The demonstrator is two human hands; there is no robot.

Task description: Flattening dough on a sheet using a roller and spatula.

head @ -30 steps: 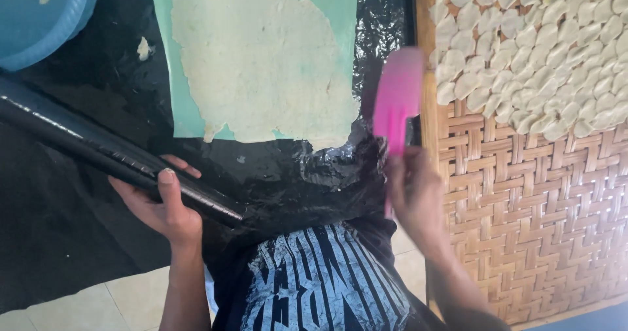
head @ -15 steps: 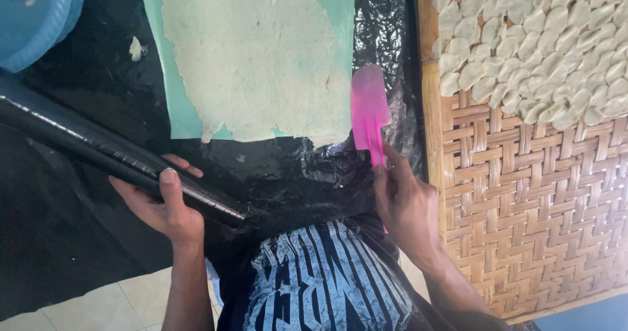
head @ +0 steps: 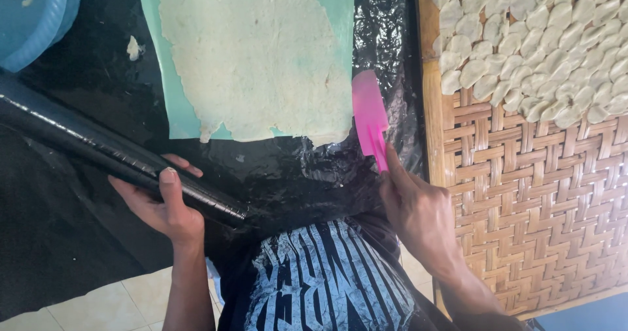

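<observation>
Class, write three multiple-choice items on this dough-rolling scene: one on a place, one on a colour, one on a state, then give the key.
1. Where do the cut dough pieces lie?
A. woven tray
B. blue bowl
C. floor tiles

2. What colour is the scraper in the right hand?
A. green
B. pink
C. white

3. How is the black roller?
A. lying free
B. gripped by the left hand
C. standing upright

Key: 1 A, pieces overlap on the tray's upper part; 2 B, its blade is bright pink; 3 B, fingers wrap around it.
</observation>
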